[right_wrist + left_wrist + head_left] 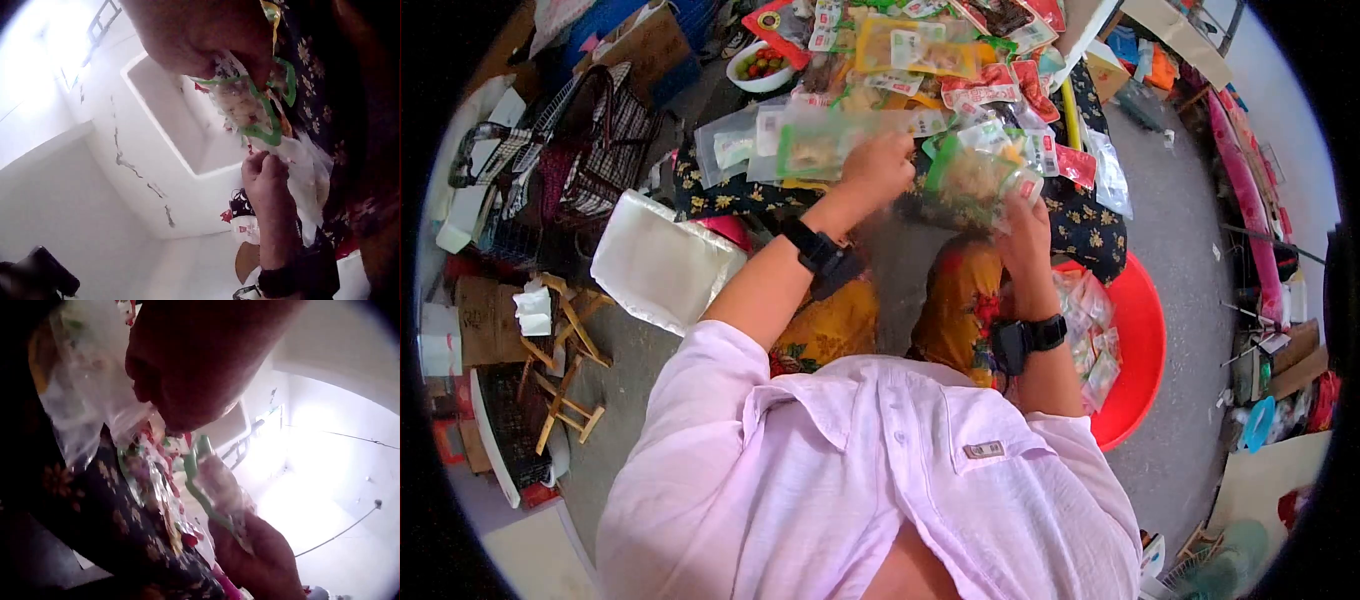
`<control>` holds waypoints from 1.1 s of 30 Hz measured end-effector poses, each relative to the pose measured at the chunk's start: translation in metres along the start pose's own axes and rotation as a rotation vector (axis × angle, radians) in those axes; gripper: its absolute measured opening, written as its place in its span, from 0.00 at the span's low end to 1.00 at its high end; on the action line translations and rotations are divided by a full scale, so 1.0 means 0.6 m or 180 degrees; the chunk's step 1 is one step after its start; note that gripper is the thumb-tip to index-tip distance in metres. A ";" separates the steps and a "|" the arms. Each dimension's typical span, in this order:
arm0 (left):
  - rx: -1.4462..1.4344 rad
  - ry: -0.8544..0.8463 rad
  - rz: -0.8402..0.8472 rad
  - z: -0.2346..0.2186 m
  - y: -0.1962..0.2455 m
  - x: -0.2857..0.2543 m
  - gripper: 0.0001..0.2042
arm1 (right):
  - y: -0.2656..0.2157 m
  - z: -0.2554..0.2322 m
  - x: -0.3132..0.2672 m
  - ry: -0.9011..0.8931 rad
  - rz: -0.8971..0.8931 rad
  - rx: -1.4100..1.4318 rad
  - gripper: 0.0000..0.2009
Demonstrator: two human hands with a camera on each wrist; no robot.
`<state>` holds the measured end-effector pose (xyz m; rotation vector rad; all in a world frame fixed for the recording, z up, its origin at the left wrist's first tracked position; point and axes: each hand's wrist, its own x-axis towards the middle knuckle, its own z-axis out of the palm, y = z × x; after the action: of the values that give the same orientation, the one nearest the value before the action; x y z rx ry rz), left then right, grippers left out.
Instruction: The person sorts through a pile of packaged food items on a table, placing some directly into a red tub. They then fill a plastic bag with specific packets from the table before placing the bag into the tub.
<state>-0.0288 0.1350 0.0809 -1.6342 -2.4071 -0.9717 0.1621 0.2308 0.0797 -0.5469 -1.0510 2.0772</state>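
Note:
My right hand (1027,225) pinches the lower right corner of a clear, green-edged food packet (968,180) with pale contents. In the right wrist view this packet (240,106) hangs below that hand's fingers. My left hand (880,165), fingers bent and slightly blurred, is at the right end of another green-edged clear packet (808,150) lying near the table's front edge. In the right wrist view the left hand (269,175) is curled just below the held packet. I cannot tell whether its fingertips grip anything.
A dark flowered cloth covers the table (1090,225), piled with red, yellow and green packets (920,50). A white bowl (760,68) of small red and green fruit stands at back left. The red basin (1140,350) at right holds more packets. A white foam box (662,262) is at left.

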 end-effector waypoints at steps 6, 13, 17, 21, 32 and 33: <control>-0.0403 0.0332 -0.0177 0.014 0.035 -0.042 0.12 | 0.044 -0.011 0.015 -0.0216 0.0078 0.0163 0.10; -0.0296 0.0473 -0.0159 -0.003 0.058 -0.056 0.13 | 0.028 0.033 0.001 -0.0083 0.0493 -0.0204 0.10; -0.0067 0.0459 0.0076 -0.002 0.059 -0.061 0.12 | 0.050 0.023 0.021 -0.0305 0.0764 -0.0332 0.09; 0.0076 0.0734 0.0495 0.008 0.053 -0.065 0.09 | 0.062 0.052 0.025 -0.0313 0.0664 0.0180 0.09; 0.0099 0.0622 0.0250 0.015 0.037 -0.066 0.10 | 0.140 0.050 0.089 -0.1270 -0.0639 -0.2453 0.07; 0.0104 0.0679 0.0165 0.014 0.038 -0.066 0.10 | 0.120 0.052 0.086 -0.1513 -0.1064 -0.3895 0.08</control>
<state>0.0100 0.1129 0.0691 -1.4906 -2.2187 -1.0346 0.0790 0.2263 0.0367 -0.3698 -2.4869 1.0856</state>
